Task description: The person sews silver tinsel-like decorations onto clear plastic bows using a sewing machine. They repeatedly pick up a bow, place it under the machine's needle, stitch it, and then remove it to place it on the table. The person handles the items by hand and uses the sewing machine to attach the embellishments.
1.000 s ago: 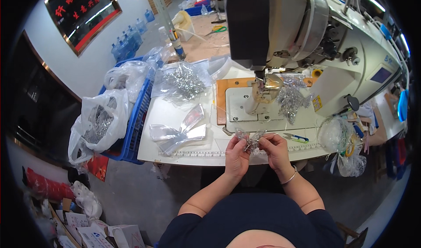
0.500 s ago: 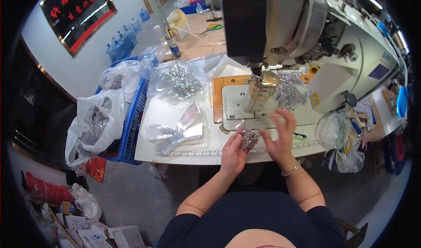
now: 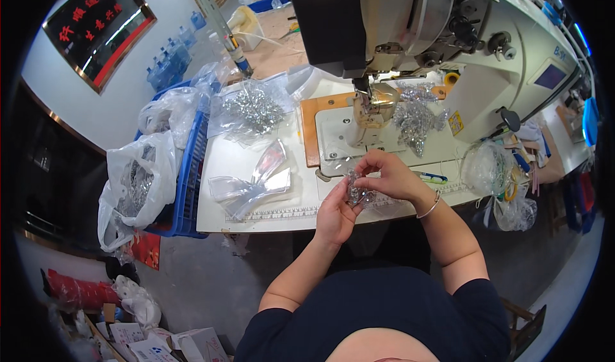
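Close to the table's front edge, my left hand (image 3: 335, 213) grips a small crumpled silvery, sparkly piece (image 3: 362, 197) between thumb and fingers. My right hand (image 3: 391, 177) is bent over the top of the same piece, its thumb and fingertips pinched together on it. What exactly lies between those fingertips is too small to make out. Just beyond the hands stands the needle and post part of a white sewing machine (image 3: 368, 115). Glittery silver pieces (image 3: 416, 122) are heaped at the right of the post. A shiny clear-silver bow-shaped piece (image 3: 253, 188) lies left of my hands.
Another silver heap (image 3: 253, 111) rests on clear plastic at the table's far left. Beside the table, a blue crate (image 3: 200, 147) holds white plastic bags (image 3: 142, 179). A ruler strip (image 3: 282, 213) runs along the front edge. Small snips (image 3: 430, 177) and a clear bag (image 3: 483, 170) lie on the right.
My right hand has come down and left from its raised, spread position, and its fingers have closed on the silvery piece. The view has shifted slightly.
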Available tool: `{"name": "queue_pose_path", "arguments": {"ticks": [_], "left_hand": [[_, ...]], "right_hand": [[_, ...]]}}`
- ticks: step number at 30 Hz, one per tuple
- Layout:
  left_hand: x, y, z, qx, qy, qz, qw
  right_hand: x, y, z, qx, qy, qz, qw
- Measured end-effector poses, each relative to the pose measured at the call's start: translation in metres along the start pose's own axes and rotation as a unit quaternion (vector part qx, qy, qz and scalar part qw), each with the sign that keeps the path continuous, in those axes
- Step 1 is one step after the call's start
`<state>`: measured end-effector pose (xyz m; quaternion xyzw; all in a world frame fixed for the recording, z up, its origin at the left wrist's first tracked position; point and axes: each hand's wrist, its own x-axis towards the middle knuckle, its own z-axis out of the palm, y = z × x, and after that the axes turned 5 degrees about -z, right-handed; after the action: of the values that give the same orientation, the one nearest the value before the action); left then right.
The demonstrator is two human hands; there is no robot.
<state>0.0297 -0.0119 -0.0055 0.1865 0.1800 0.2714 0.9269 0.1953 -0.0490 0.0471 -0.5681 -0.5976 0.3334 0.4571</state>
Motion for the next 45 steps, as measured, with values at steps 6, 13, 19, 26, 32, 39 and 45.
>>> {"name": "queue_pose_path", "arguments": {"ticks": [6, 13, 19, 26, 32, 39, 45], "left_hand": [[-0.002, 0.001, 0.004, 0.004, -0.01, -0.009, 1.0], [0.002, -0.002, -0.007, -0.028, -0.01, -0.033, 0.999], [0.001, -0.002, -0.004, -0.005, 0.001, -0.027, 1.0], [-0.001, -0.002, -0.004, 0.013, 0.002, -0.008, 1.0], [-0.006, -0.003, 0.003, 0.036, 0.009, 0.009, 0.999], [0.005, -0.018, -0.011, 0.09, 0.033, 0.112, 0.989], [-0.005, -0.012, -0.007, 0.072, 0.014, 0.139, 0.988]], "right_hand": [[0.0, -0.001, -0.005, 0.038, -0.03, 0.006, 0.999], [0.0, -0.001, -0.01, 0.018, -0.064, -0.047, 0.997], [0.0, 0.001, -0.011, 0.006, -0.063, -0.057, 0.996], [0.0, 0.002, -0.007, 0.016, -0.046, -0.035, 0.998], [-0.001, 0.019, -0.001, -0.016, -0.018, -0.081, 0.996], [-0.007, 0.003, 0.007, -0.017, 0.06, -0.106, 0.992], [-0.012, -0.006, -0.004, -0.083, 0.028, -0.131, 0.988]]}}
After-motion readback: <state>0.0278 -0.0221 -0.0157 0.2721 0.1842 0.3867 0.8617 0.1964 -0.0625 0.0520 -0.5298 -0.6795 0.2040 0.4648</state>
